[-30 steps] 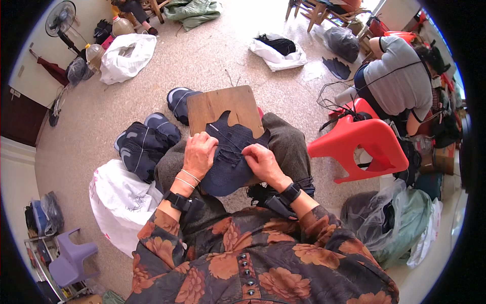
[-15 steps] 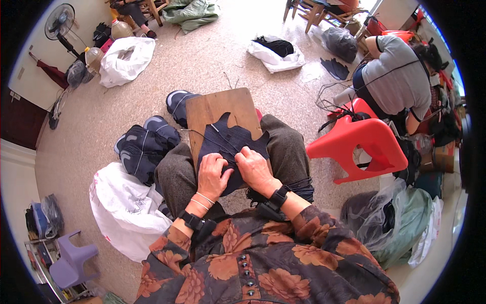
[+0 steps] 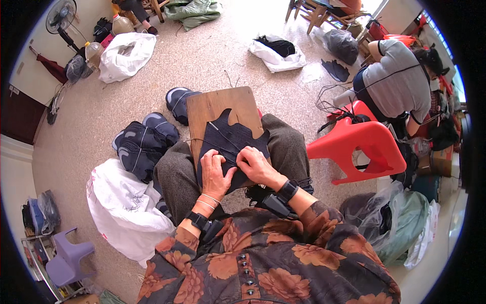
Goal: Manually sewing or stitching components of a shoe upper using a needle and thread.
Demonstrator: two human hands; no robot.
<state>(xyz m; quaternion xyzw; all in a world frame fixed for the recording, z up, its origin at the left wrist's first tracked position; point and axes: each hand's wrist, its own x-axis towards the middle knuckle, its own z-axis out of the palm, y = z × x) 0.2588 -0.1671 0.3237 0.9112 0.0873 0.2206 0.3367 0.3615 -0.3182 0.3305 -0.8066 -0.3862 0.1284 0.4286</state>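
Note:
A dark knitted fabric piece with pointed, notched edges lies on a wooden board across my lap. A thin dark cord with a pale tip runs over the fabric. My left hand rests on the fabric's near left part, its fingers curled and its thumb pointing toward the other hand. Beside it, my right hand pinches the cord between thumb and forefinger. What the left fingertips hold is partly hidden beneath them.
Tied dark bundles and a white sack lie at my left. To the right stands a red plastic stool, with a person bent over beyond it. A bundle of dark cords hangs by my right knee.
My hands have shifted slightly on the fabric, and my right fingers have parted a little from the left ones. The cord's loose end at the left has moved nearer to me.

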